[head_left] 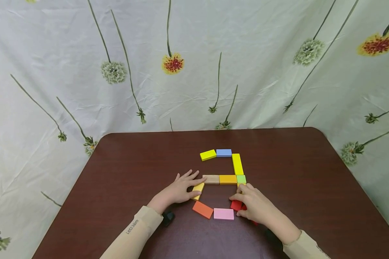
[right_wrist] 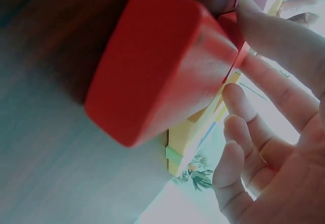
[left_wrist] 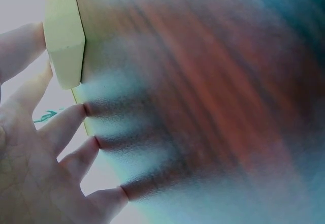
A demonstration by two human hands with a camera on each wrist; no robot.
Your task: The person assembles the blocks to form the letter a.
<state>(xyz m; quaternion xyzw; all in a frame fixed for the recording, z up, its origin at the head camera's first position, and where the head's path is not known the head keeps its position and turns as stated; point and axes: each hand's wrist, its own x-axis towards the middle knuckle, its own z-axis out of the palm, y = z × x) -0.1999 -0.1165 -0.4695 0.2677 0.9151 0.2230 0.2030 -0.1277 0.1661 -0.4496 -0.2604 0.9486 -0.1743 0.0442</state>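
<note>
My left hand (head_left: 181, 189) lies with spread, straight fingers at a pale yellow block (head_left: 199, 188). In the left wrist view, thumb and index finger touch that block's (left_wrist: 65, 36) side, and the other fingertips meet the tabletop. On the right, my right hand (head_left: 259, 205) pinches a red block (head_left: 236, 205) between thumb and index finger, partly covering it. A second red block (right_wrist: 147, 66) stands large in the right wrist view, nearer the wrist. Beside the hands, an orange-red block (head_left: 202, 209) and a pink block (head_left: 223, 214) lie along the near side.
Beyond the hands, a wooden block (head_left: 211, 179), an orange block (head_left: 228, 179) and a green block (head_left: 241, 179) form a row. Farther back lie a tall yellow block (head_left: 237, 164), a blue block (head_left: 224, 153) and a tilted yellow block (head_left: 208, 155). Everything rests on a dark brown table (head_left: 142, 154).
</note>
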